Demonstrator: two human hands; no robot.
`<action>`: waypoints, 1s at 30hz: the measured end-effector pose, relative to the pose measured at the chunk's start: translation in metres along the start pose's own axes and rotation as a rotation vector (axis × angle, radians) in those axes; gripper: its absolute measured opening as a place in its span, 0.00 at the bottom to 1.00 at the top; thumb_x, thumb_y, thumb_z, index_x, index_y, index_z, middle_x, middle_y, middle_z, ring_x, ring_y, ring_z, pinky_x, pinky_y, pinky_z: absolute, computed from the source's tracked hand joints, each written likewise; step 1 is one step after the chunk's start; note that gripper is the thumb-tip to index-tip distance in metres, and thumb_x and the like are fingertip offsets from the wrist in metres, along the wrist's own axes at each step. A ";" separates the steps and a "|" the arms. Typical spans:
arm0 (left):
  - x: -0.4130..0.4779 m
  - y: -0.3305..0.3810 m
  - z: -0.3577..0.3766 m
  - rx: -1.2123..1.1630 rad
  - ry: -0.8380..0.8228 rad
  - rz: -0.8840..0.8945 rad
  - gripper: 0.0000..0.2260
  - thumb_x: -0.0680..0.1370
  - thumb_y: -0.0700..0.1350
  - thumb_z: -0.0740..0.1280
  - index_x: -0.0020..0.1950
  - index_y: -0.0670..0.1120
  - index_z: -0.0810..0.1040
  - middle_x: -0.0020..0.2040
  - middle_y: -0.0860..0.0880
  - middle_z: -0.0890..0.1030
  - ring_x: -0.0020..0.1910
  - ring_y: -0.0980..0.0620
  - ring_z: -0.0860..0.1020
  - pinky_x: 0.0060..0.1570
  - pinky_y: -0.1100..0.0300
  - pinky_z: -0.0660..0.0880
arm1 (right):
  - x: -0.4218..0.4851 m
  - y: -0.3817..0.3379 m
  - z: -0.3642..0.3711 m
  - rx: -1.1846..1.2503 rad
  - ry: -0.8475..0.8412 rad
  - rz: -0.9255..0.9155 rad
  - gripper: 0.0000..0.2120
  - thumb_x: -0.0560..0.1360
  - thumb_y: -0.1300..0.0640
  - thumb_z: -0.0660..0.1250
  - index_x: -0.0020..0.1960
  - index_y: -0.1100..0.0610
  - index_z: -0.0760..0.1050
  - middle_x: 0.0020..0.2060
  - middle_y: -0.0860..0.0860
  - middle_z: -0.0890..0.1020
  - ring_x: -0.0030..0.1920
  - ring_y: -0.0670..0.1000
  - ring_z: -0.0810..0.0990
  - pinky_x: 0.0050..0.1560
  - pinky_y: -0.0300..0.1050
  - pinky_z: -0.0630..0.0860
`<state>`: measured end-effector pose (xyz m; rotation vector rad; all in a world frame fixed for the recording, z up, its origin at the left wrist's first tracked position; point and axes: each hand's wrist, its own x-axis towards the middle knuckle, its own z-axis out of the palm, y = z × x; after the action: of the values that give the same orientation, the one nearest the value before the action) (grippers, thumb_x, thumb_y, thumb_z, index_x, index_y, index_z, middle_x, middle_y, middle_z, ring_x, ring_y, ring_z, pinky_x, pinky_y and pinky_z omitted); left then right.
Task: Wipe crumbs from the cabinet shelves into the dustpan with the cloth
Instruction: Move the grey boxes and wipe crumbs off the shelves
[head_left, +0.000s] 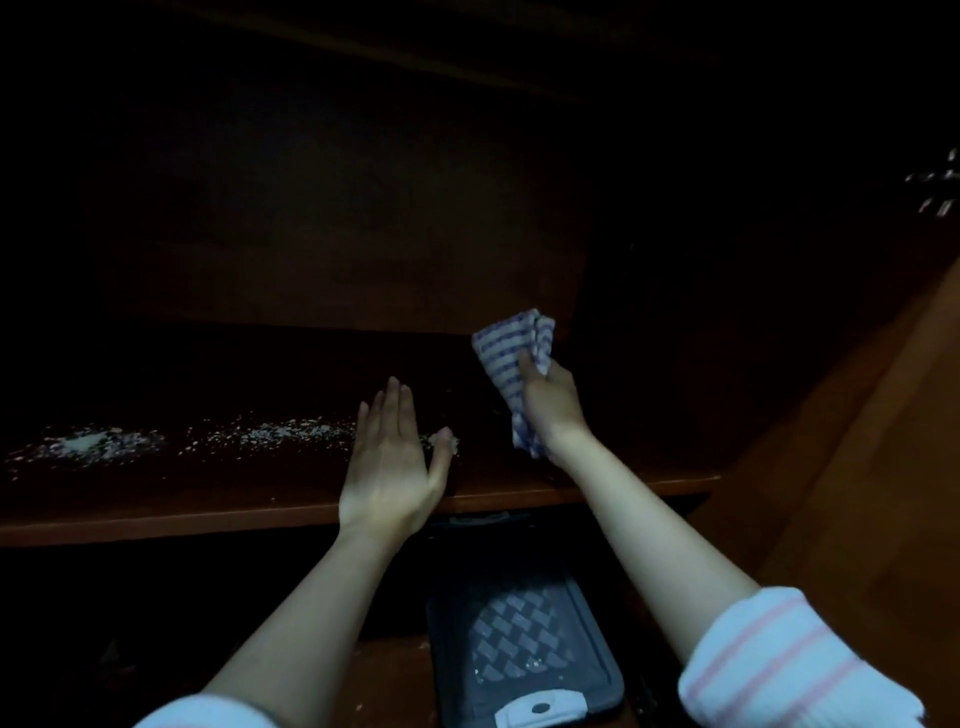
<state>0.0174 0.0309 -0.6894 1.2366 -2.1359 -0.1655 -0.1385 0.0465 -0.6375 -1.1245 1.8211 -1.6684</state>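
A dark wooden cabinet shelf (260, 512) runs across the view. Pale crumbs (275, 434) lie scattered along its left and middle, with a denser heap (85, 442) at the far left. My left hand (389, 467) is flat with straight fingers on the shelf, just right of the crumbs. My right hand (550, 405) grips a bunched blue-and-white striped cloth (506, 358) above the shelf's right part. A dark dustpan (519, 639) with a checkered floor lies below the shelf edge, between my forearms, holding a few crumbs.
The cabinet's back panel (337, 234) and inside are very dark. A brown side wall (857, 441) rises at the right. The surface under the dustpan (384, 680) carries a few specks.
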 end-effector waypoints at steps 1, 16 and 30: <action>0.000 0.000 -0.001 -0.005 -0.009 -0.010 0.31 0.80 0.59 0.43 0.77 0.41 0.48 0.78 0.45 0.47 0.76 0.51 0.45 0.70 0.62 0.36 | -0.002 0.010 -0.004 -0.249 -0.063 -0.002 0.11 0.81 0.51 0.56 0.51 0.56 0.74 0.37 0.51 0.78 0.33 0.46 0.78 0.29 0.35 0.69; 0.000 0.001 0.001 0.031 -0.027 -0.017 0.29 0.81 0.57 0.46 0.77 0.41 0.48 0.78 0.45 0.48 0.76 0.50 0.45 0.71 0.62 0.38 | -0.003 0.020 -0.031 -0.450 -0.006 -0.049 0.13 0.81 0.55 0.57 0.42 0.59 0.73 0.34 0.52 0.78 0.35 0.50 0.77 0.28 0.37 0.67; -0.002 0.001 0.000 0.034 -0.042 -0.025 0.30 0.81 0.58 0.46 0.77 0.41 0.50 0.78 0.44 0.50 0.76 0.49 0.46 0.72 0.59 0.40 | 0.005 0.015 -0.045 -0.638 0.014 -0.026 0.12 0.81 0.57 0.56 0.48 0.61 0.76 0.43 0.60 0.81 0.41 0.55 0.81 0.36 0.42 0.70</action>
<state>0.0171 0.0331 -0.6893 1.2906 -2.1680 -0.1690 -0.1806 0.0694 -0.6423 -1.3769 2.4398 -1.1191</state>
